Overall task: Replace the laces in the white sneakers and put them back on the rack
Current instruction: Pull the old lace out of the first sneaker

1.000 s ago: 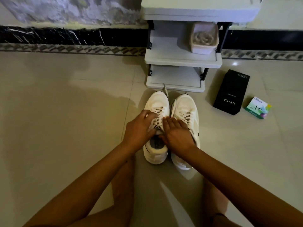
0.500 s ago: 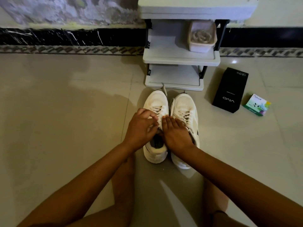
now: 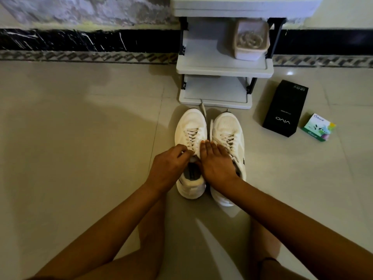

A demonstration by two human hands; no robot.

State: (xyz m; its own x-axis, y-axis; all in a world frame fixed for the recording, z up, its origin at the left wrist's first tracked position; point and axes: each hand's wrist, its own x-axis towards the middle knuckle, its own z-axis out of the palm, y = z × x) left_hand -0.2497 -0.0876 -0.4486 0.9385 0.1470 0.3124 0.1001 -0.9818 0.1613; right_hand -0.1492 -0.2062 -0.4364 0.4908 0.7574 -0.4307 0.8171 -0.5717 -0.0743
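Two white sneakers stand side by side on the tiled floor, toes toward the rack: the left sneaker (image 3: 189,126) and the right sneaker (image 3: 228,128). Both carry white laces; loose lace ends (image 3: 203,111) trail past the toes. My left hand (image 3: 169,166) is curled at the top of the left sneaker's lacing, fingertips pinched on the lace by the tongue. My right hand (image 3: 217,162) lies flat over the gap between the shoes, covering the right sneaker's collar, thumb toward the left shoe's opening. The white rack (image 3: 222,67) stands just beyond the toes.
A pale container with coiled laces (image 3: 251,42) sits on the rack's middle shelf. A black phone box (image 3: 285,109) and a small green box (image 3: 319,127) lie on the floor to the right. My knees frame the bottom of the view.
My left hand's fingers have curled tighter onto the lace at the left shoe's tongue. My right hand stayed flat, shifting slightly. The view tilted a little.
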